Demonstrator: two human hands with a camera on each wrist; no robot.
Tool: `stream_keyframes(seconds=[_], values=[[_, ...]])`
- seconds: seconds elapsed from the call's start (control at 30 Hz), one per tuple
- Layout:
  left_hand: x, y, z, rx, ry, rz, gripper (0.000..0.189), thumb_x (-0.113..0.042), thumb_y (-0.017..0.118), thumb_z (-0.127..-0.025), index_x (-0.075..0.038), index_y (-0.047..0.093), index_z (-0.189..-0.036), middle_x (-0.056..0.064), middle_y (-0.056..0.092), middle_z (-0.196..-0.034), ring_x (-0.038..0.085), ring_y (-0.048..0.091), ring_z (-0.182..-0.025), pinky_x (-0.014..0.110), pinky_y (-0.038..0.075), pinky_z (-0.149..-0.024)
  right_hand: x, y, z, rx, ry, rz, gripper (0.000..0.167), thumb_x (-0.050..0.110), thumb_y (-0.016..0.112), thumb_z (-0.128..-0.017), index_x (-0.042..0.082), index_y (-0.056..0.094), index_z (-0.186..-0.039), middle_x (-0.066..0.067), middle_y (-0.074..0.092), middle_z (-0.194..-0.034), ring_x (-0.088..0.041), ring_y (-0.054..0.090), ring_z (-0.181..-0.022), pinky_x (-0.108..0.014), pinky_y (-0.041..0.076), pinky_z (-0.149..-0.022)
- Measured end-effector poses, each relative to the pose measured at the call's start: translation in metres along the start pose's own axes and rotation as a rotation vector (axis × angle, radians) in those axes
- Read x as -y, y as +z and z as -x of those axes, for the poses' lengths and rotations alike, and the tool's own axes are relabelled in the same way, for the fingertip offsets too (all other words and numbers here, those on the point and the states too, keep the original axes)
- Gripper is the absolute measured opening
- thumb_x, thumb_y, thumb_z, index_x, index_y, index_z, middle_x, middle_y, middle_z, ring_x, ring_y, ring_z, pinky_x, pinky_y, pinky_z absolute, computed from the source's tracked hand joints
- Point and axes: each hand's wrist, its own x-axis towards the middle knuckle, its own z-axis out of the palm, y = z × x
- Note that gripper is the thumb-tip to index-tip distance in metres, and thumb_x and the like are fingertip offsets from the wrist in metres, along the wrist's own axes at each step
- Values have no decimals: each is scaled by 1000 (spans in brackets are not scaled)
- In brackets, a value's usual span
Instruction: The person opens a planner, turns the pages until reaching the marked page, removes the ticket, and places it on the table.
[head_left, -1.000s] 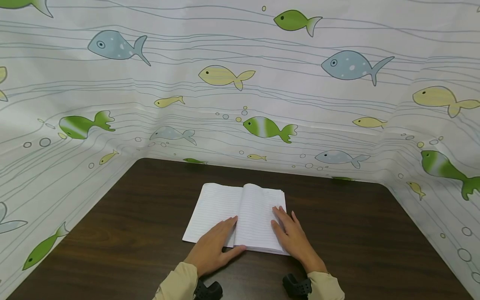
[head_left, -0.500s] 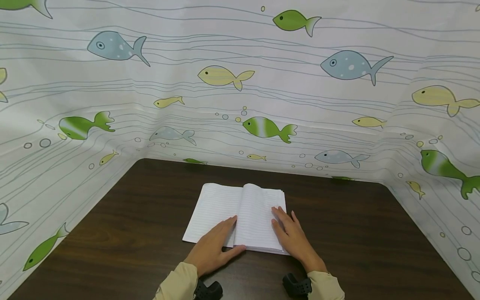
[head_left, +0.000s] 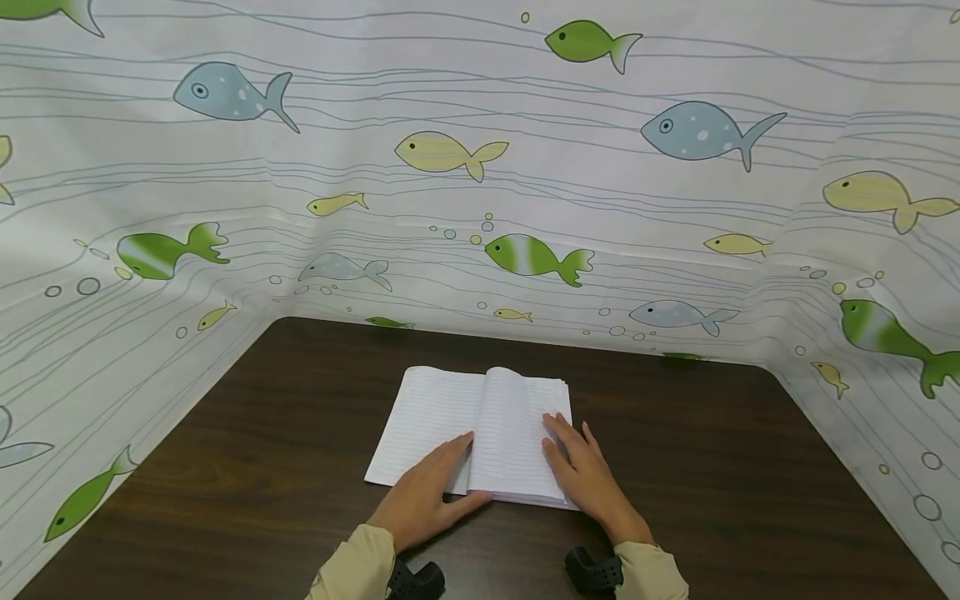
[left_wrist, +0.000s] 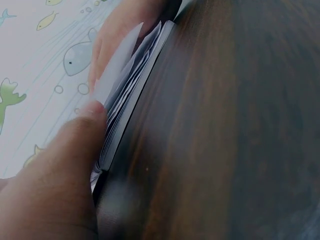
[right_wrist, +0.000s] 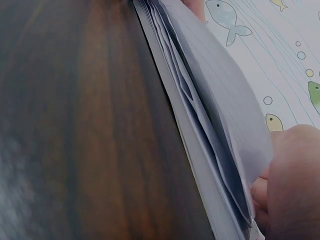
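An open notebook [head_left: 517, 437] with lined white pages lies on the dark table. My left hand [head_left: 426, 498] rests across the lower part of its left page, fingertips by the centre fold and thumb reaching along the bottom edge. Over the right page's outer edge lies my right hand [head_left: 588, 475], its fingers spread and relaxed on the paper. Both wrist views show the notebook's page edges from the side; some pages stand slightly apart. The left thumb [left_wrist: 75, 150] touches the pages in the left wrist view. At the right of the right wrist view, part of my right hand [right_wrist: 295, 180] appears beside the pages.
The brown wooden tabletop [head_left: 247, 433] extends around the notebook. A white sheet printed with fish [head_left: 450, 83] rises behind the table and along both sides. Black wrist straps [head_left: 596, 573] sit at the beige sleeves [head_left: 648, 573].
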Motion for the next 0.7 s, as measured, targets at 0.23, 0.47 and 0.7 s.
stream_keyframes(seconds=[0.23,0.47,0.7], values=[[0,0,-1,-7,14,3,83,-61,62,-97,-6,44,-156,11,53,-153,28,52,-140,49,45,-114,0,0,0,2,8,2,50,26,51,-109,-1,49,-152,-19,45,-158,-34,33,-152,-61,7,-126],[0,0,-2,-5,17,-1,79,-56,63,-99,-6,43,-156,10,52,-154,28,51,-141,49,44,-114,1,0,-1,-1,37,-14,53,29,53,-109,-1,48,-152,-20,44,-159,-35,33,-152,-60,7,-126],[0,0,0,-18,29,-4,77,-52,65,-99,-6,43,-156,10,52,-154,26,50,-142,47,43,-115,1,0,-1,-18,135,-55,60,39,43,-111,1,40,-157,-20,36,-163,-40,22,-155,-60,8,-126]])
